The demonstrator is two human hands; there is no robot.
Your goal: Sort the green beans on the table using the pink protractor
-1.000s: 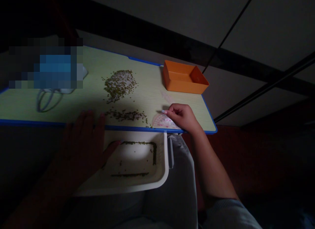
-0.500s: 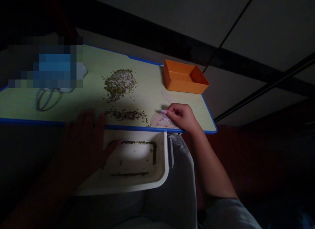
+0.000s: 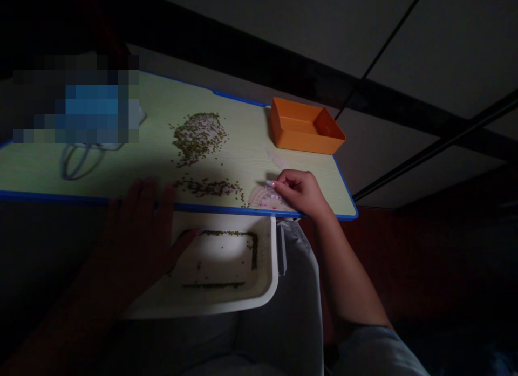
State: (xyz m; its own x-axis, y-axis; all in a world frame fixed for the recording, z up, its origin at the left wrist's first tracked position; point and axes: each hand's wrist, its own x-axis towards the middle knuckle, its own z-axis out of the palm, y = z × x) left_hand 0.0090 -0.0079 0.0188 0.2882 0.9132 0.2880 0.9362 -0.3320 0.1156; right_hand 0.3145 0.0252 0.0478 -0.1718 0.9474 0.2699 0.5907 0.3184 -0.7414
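Observation:
My left hand (image 3: 140, 236) is in shadow at the front edge of the pale green table (image 3: 238, 133). Its fingers are spread, the fingertips at the table's rim and the thumb over the white basin (image 3: 269, 289) below. My right hand (image 3: 301, 190) rests on the table's right part with its fingers curled in and thumb and forefinger together; what they hold, if anything, is hidden. Left of it lies a strip of small dark green beans (image 3: 212, 188). Behind that sits a heap of green beans mixed with whitish grains (image 3: 198, 136).
An orange open box (image 3: 303, 141) stands at the back right. A pink printed pattern (image 3: 263, 197) shows by my right hand. At the left, a looped cord (image 3: 75, 168) lies by a blurred-out object. Green beans line the basin's floor edges.
The view has shifted very slightly. Both hands keep their places, and the beans look the same.

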